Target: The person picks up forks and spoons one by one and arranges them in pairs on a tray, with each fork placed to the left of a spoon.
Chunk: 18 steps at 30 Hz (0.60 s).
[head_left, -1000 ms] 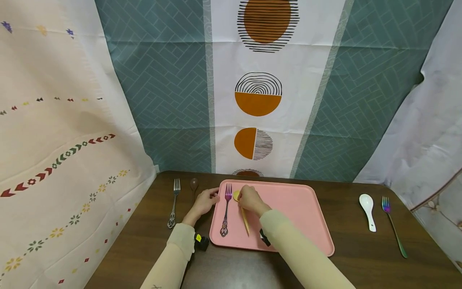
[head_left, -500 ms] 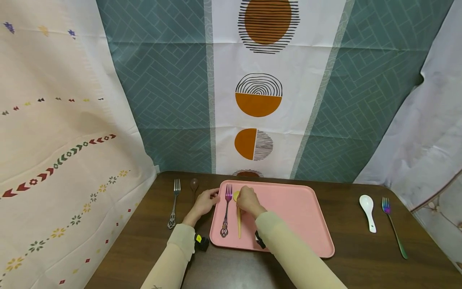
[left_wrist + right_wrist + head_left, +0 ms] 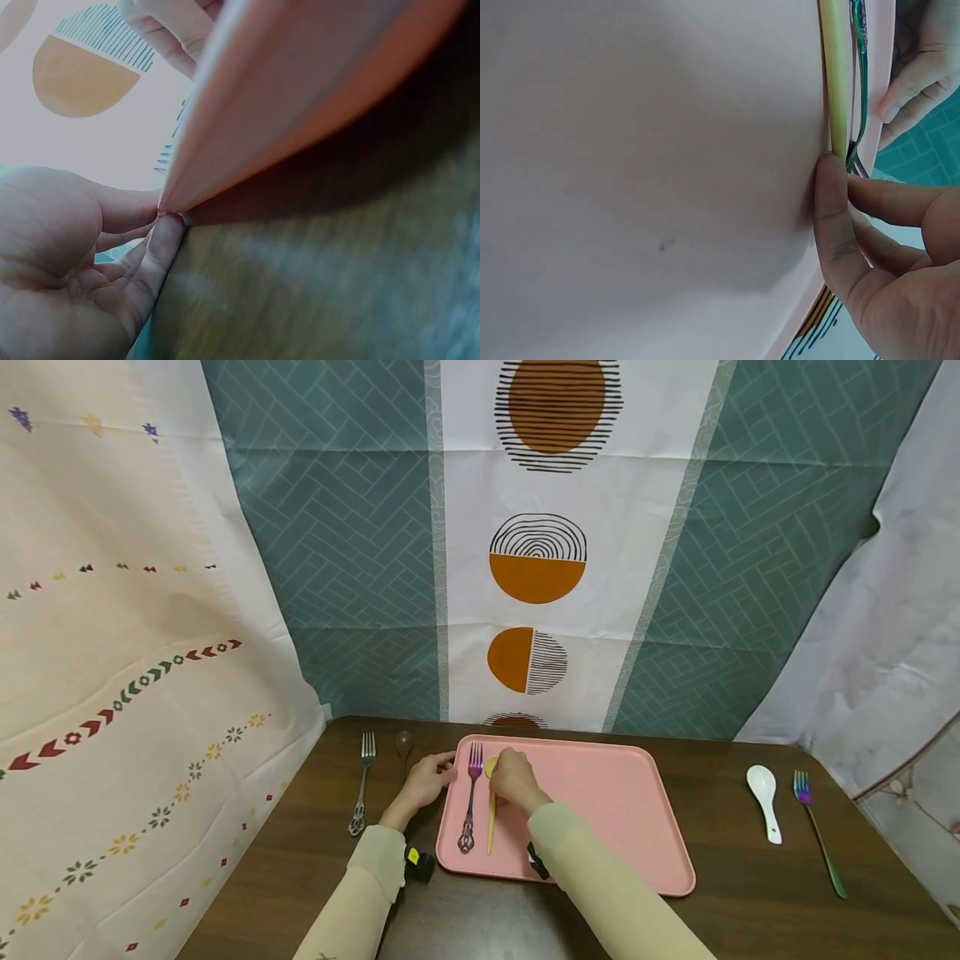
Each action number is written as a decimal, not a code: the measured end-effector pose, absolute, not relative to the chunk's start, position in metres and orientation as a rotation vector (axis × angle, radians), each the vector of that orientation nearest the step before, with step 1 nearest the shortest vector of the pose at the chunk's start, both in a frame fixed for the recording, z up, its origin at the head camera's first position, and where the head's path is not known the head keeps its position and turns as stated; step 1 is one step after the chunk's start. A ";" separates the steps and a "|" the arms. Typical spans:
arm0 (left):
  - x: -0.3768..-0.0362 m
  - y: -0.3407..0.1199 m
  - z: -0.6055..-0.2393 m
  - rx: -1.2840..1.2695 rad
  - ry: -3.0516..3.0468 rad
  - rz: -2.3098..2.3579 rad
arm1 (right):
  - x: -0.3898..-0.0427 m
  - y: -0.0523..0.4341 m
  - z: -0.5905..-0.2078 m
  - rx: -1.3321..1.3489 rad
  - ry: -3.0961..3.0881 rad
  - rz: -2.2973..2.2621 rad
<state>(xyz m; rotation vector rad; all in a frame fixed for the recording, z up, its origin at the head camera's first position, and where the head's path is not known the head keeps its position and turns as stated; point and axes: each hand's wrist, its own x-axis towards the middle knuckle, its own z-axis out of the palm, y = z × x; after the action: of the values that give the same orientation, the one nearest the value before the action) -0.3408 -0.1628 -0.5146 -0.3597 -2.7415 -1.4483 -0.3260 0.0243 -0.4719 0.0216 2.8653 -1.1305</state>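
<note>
My right hand [image 3: 516, 777] pinches a gold spoon [image 3: 491, 828] between thumb and fingers over the left part of a pink tray [image 3: 600, 802]. The spoon's round yellow head shows just beyond the fingers, and its handle points toward me. Left of it, a fork [image 3: 470, 802] with purple tines and an ornate handle lies on the tray, roughly alongside the spoon. My left hand [image 3: 426, 779] pinches the tray's left rim between thumb and finger, as the left wrist view shows. In the right wrist view, the spoon's handle [image 3: 835, 75] passes between the right fingertips.
Left of the tray lie a silver fork [image 3: 362, 785] and a brown spoon [image 3: 403, 745], its handle partly behind my left hand. To the right are a white spoon [image 3: 763, 797] and a rainbow-coloured fork [image 3: 813, 827]. A patterned cloth [image 3: 525, 568] hangs behind the table.
The gold spoon's handle end has swung left, bringing it closer in line with the purple-tined fork. My right wrist has shifted slightly left. The left hand stays on the rim.
</note>
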 end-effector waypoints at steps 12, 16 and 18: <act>-0.341 -0.161 -0.513 -0.354 -2.753 -1.447 | -0.323 0.027 -0.467 -0.012 2.830 -1.132; -0.340 -0.162 -0.513 -0.342 -2.757 -1.446 | -0.322 0.030 -0.466 -0.067 2.815 -1.121; -0.340 -0.162 -0.513 -0.335 -2.761 -1.445 | -0.322 0.031 -0.466 -0.094 2.814 -1.096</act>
<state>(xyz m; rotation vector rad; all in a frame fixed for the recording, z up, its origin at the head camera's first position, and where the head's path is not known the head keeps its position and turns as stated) -0.3402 -0.1623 -0.5131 -0.3353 -2.7609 -1.4453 -0.3223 0.0307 -0.4658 -0.0939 2.8141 -1.0956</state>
